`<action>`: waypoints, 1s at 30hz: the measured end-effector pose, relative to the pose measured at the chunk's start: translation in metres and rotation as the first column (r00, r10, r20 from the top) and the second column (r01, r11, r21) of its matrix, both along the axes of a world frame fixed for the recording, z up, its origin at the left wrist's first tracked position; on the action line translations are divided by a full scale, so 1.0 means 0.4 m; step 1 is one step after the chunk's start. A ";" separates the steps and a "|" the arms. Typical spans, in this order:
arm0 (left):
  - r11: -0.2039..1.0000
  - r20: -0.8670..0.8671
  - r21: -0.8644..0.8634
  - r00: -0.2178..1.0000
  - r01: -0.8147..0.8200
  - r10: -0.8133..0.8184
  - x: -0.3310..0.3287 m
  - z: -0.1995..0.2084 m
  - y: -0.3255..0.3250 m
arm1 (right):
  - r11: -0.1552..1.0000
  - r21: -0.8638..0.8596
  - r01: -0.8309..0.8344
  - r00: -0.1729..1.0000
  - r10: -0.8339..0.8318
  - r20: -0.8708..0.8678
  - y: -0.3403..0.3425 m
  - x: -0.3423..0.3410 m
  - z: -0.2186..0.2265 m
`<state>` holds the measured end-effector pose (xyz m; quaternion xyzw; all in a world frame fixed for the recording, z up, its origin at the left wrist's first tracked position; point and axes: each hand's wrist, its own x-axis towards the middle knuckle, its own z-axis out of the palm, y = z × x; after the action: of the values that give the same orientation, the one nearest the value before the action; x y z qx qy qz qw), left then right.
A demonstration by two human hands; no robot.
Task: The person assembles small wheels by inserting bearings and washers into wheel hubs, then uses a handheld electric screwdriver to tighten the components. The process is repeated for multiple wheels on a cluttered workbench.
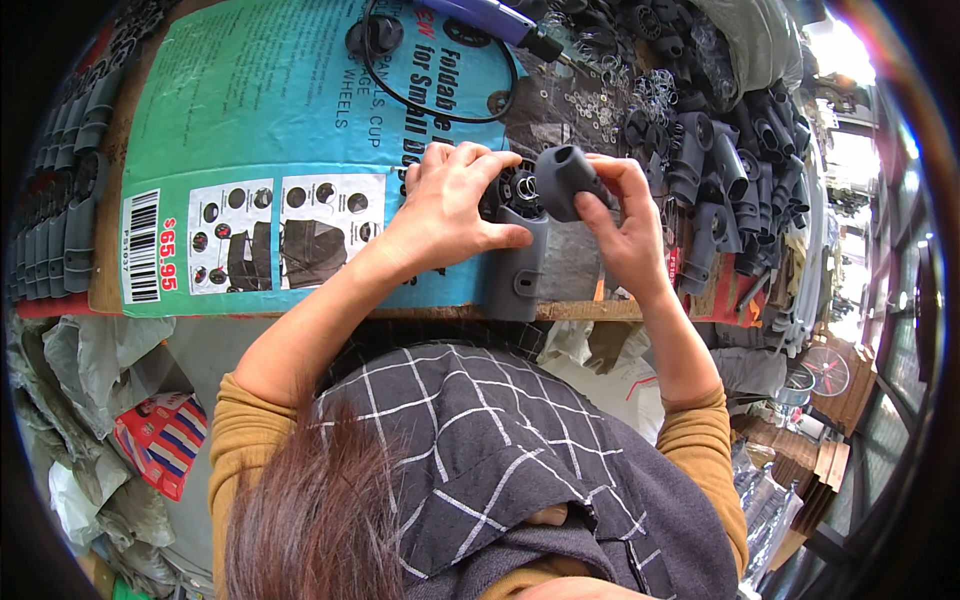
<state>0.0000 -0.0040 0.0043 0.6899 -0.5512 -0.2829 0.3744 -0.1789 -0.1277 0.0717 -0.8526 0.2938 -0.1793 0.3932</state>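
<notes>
My left hand (445, 208) is closed round the upper end of a dark grey plastic joint piece (514, 272), which lies near the table's front edge with its tube end towards me. A small metal coil spring (523, 188) shows in the round open head of this piece. Just to the right, my right hand (630, 222) pinches a second dark grey plastic piece (570, 182), a hollow rounded cover, between thumb and fingers. That cover is held close beside the spring and tilted. The palm side of the left hand is hidden.
A printed green and blue cardboard sheet (300, 110) covers the table. At the far edge lies a purple-blue power screwdriver (490, 22) by a black cable loop (440, 115). Washers (592, 112), springs (655, 90) and heaped grey parts (700, 170) sit right; similar parts (75, 220) line the left.
</notes>
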 end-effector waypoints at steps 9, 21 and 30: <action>1.000 0.012 0.019 1.000 -0.015 0.015 0.014 -0.013 -0.021 | 0.944 -0.209 -0.255 0.955 0.212 -0.208 -0.016 0.033 -0.032; 0.909 -0.052 0.315 0.962 0.272 -0.269 0.060 0.080 -0.083 | 0.976 -0.061 -0.211 0.973 0.203 -0.111 -0.022 -0.001 -0.066; 0.891 0.016 0.356 0.952 0.281 -0.306 0.046 0.093 -0.091 | 0.943 0.289 -0.167 0.982 0.186 -0.042 -0.027 -0.011 -0.102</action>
<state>0.0186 -0.0403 0.0416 0.6638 -0.6031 -0.4046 0.1786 -0.1834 -0.1384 0.0311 -0.8160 0.2523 -0.0698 0.5154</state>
